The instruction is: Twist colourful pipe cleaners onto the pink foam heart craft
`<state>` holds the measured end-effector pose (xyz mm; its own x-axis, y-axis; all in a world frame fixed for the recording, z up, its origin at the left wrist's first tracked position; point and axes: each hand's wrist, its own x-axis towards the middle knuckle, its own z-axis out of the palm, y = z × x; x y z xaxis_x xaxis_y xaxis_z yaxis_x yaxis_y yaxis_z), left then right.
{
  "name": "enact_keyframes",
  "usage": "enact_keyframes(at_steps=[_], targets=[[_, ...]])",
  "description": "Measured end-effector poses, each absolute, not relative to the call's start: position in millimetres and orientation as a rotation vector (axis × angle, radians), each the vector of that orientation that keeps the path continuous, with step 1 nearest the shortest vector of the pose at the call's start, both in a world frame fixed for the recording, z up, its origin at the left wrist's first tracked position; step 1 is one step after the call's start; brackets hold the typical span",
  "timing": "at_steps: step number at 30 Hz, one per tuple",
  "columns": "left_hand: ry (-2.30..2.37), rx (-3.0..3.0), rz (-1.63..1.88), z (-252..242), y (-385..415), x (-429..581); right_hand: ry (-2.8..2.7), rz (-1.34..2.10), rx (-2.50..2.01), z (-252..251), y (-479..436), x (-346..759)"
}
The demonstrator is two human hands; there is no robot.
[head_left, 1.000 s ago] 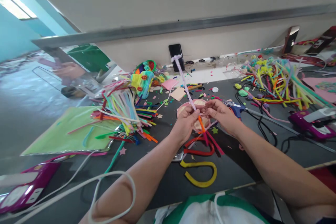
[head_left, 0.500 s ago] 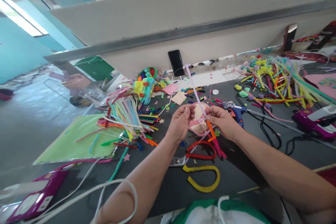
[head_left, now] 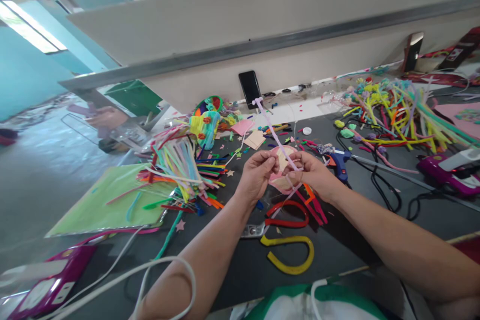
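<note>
My left hand (head_left: 257, 176) and my right hand (head_left: 310, 173) are close together above the dark table (head_left: 240, 260). Both pinch a bundle of pipe cleaners. A long lilac pipe cleaner (head_left: 272, 130) sticks up and away from my fingers, its knotted tip near the black phone (head_left: 250, 88). Orange and pink pipe cleaners (head_left: 314, 204) hang down from my right hand. Under my hands lies a pale round piece (head_left: 279, 182).
A red curved band (head_left: 288, 213) and a yellow curved band (head_left: 289, 255) lie near me. A heap of coloured sticks (head_left: 180, 162) rests on green sheets (head_left: 101, 195) at left. A blue glue gun (head_left: 339, 159), black cables and more pipe cleaners (head_left: 397, 110) lie right. Purple devices (head_left: 446, 170) (head_left: 48, 280) flank me.
The lilac pipe cleaner's far tip has swung left and lower. My right hand has shifted along the bundle, and the orange and pink ends now hang further right.
</note>
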<state>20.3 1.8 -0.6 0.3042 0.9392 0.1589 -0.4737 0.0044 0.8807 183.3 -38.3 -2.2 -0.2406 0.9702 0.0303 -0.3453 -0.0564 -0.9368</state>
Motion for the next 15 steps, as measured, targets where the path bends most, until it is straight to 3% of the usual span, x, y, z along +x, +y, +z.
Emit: enact_keyframes(at_steps=[15], targets=[[0.649,1.072,1.25,-1.9,-1.1,25.5,-1.057,1.376,-0.963,-10.3,-38.4,175.0]])
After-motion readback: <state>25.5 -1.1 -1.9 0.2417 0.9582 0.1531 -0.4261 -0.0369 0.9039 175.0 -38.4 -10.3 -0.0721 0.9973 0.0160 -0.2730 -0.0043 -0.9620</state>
